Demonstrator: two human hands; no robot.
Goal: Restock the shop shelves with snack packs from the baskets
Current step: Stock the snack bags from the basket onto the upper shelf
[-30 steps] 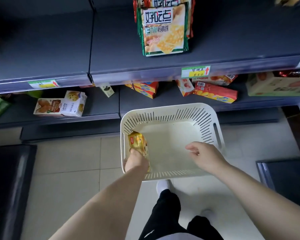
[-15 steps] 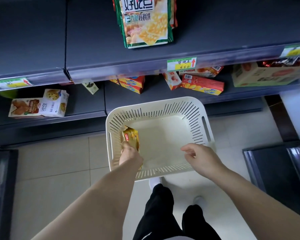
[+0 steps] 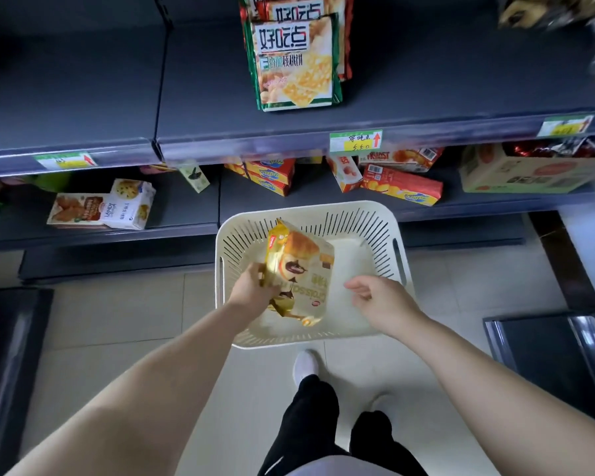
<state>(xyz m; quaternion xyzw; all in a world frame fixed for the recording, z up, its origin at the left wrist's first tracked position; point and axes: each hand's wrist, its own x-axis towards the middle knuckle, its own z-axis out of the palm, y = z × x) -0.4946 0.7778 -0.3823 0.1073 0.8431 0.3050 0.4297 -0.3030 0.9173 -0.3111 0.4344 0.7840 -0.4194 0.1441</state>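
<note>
Head view shows a yellow croissant pack [image 3: 298, 273] raised over the cream basket [image 3: 397, 231] on the floor, gripped at its left edge by the left hand [image 3: 253, 290]. Just beside it, the right hand [image 3: 380, 298] hovers loosely curled, holding nothing, below the dark shelves [image 3: 426, 121].

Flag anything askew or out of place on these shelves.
On the lower shelf, the red snack boxes lie tipped at mixed angles, and the white cookie box sits crooked beside its neighbour. The cracker packs above stand straight. The croissant pack in the left hand looks intact.

Yellow croissant pack [image 3: 298, 269] over white basket [image 3: 375, 214]
</note>
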